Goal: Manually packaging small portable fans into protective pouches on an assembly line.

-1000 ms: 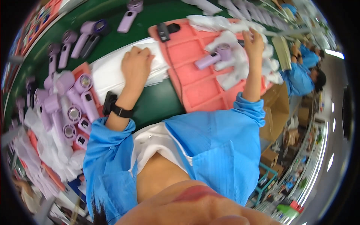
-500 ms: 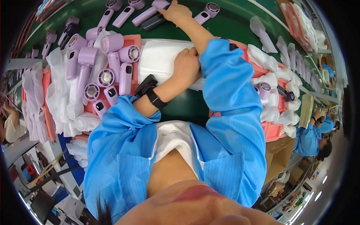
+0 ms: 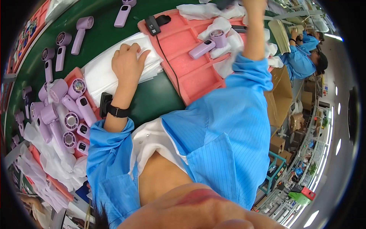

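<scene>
My left hand [image 3: 128,63], thumb and fingers apart, should rest lightly on the white sheets [image 3: 98,78]; I can't tell the cropped right hand's [image 3: 254,4] grip.

Lilac handheld fans [image 3: 204,49]: smooth plastic, satin; display windows [image 3: 83,130] glossy black. White sheet stack [image 3: 97,76]: thin, matt, paper or foam, can't tell. Pink compartment tray [image 3: 202,82]: matt, moulded-looking. Green work surface [image 3: 156,95]: smooth, faint sheen. Jacket [image 3: 225,114]: pinstriped cloth. Box [image 3: 280,95]: matt cardboard.
</scene>
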Tool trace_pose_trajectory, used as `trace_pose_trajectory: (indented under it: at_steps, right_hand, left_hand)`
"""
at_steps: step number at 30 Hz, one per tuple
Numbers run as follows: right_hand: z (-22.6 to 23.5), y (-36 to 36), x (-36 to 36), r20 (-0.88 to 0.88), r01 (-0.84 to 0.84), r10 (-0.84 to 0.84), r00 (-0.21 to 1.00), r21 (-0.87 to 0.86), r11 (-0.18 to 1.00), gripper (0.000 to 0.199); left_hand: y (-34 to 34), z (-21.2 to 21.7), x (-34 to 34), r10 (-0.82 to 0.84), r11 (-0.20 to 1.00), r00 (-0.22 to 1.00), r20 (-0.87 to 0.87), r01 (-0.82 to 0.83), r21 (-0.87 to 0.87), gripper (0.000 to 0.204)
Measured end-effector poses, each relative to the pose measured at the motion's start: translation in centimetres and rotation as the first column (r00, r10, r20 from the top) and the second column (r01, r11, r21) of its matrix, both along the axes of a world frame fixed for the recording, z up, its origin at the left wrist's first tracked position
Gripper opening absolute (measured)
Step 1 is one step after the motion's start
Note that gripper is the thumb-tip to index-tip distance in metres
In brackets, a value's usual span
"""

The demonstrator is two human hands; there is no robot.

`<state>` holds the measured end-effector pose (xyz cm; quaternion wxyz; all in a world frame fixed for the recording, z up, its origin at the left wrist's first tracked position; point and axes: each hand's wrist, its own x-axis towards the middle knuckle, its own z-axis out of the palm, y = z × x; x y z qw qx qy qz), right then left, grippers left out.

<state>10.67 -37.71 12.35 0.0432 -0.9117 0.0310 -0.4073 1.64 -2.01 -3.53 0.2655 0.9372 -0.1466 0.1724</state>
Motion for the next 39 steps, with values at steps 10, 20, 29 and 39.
trace_pose_trajectory:
  at_steps: [10,20,29,39]
  right_hand:
    - [-10.3,-19.2,-5.5,-0.471,0.583,-0.639,0.608,-0.281,0.762,0.043]
    - [-17.4,8.2,19.9,-0.394,-0.538,0.796,0.460,0.590,0.603,0.076]
    - [-15.1,17.2,18.0,-0.507,-0.464,0.839,0.198,0.705,0.536,0.066]
    - [-3.2,11.4,2.6,0.027,-0.732,0.912,0.410,0.606,0.311,0.057]
  left_hand:
    - [0.1,-0.9,0.0,-0.010,1.000,0.998,0.065,0.011,-0.017,0.014]
    - [0.5,0.2,0.1,-0.026,0.976,0.998,-0.052,0.014,-0.218,0.013]
    - [3.4,1.0,1.3,-0.111,0.805,0.979,-0.169,-0.011,-0.593,0.014]
    - [4.8,3.4,1.6,-0.067,0.685,0.988,-0.136,-0.053,-0.726,0.012]
